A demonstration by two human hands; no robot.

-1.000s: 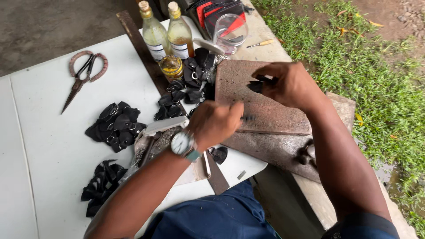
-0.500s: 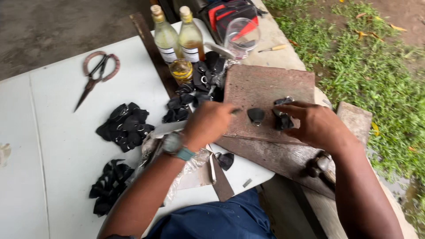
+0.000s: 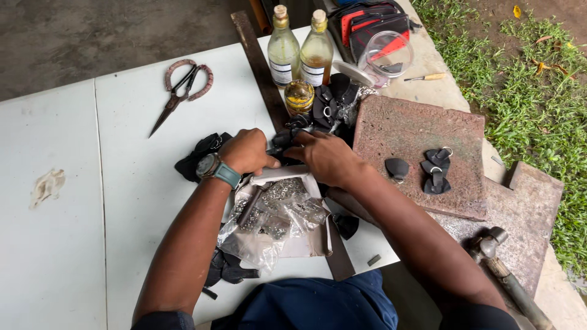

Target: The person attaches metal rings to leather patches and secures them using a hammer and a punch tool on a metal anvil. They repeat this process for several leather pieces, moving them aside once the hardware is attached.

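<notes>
My left hand (image 3: 246, 151), with a teal-strapped watch on its wrist, and my right hand (image 3: 325, 156) meet over a small black leather piece (image 3: 282, 140) at the middle of the white table (image 3: 122, 183). Both hands have fingers closed around it. Just below them lie clear plastic bags of small metal rings (image 3: 275, 211) on a white sheet. To the right, finished black leather tabs with rings (image 3: 435, 168) and one loose black tab (image 3: 397, 167) rest on a reddish stone slab (image 3: 422, 131).
Scissors with wrapped handles (image 3: 182, 88) lie at the back left. Two glass bottles (image 3: 298, 52), a small jar (image 3: 299, 98) and a clear plastic tub (image 3: 385, 58) stand at the back. Piles of black leather pieces (image 3: 202, 150) sit around. A hammer (image 3: 501, 269) lies at the right.
My right hand left the stone slab, where it set down black tabs, and came left to join my left hand over a black piece. The camera view shifted closer.
</notes>
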